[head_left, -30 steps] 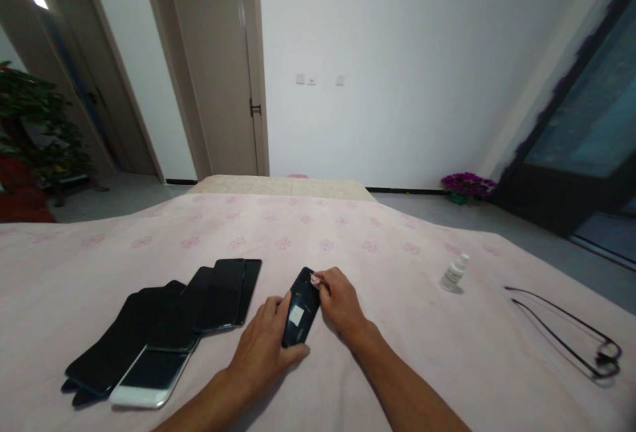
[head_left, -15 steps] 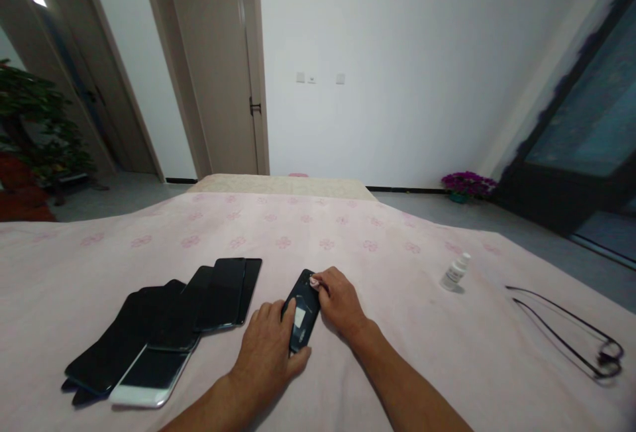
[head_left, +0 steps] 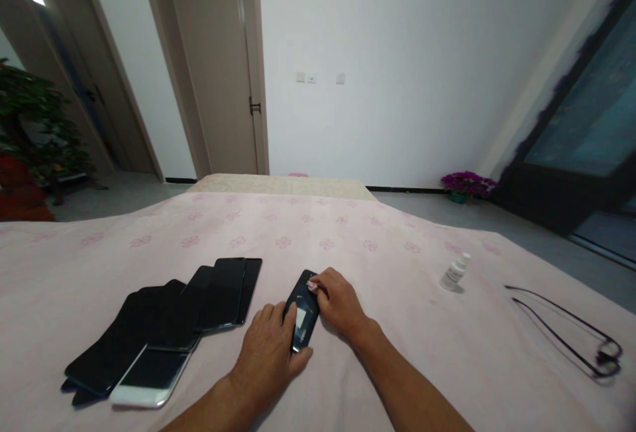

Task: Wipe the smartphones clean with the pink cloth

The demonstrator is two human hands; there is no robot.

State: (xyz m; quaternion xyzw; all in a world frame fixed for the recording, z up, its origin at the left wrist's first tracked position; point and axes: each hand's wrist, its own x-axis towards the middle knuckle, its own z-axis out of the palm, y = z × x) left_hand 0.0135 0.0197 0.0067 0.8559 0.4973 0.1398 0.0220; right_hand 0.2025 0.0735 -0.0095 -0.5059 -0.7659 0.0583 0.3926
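Note:
A dark smartphone (head_left: 309, 316) lies back up on the pink cloth in front of me, with a pale rectangular patch on its back. My left hand (head_left: 268, 342) grips it along the left edge and the lower end, fingers and thumb around the side. Pinched in the fingertips of my right hand (head_left: 340, 301) is a small pinkish-white wipe (head_left: 312, 285), pressed against the upper part of the phone's back. The fingers partly cover both the wipe and the top right edge of the phone.
Several phones (head_left: 218, 296) lie overlapped at the left, one with a white frame (head_left: 142, 395). To the right stand a small white spray bottle (head_left: 454, 273) and black-framed glasses (head_left: 566, 326). A floral pink sheet (head_left: 328, 220) covers the surface.
The wipe in my right hand has shifted slightly left and down on the phone's back. My left hand keeps its hold and has barely moved.

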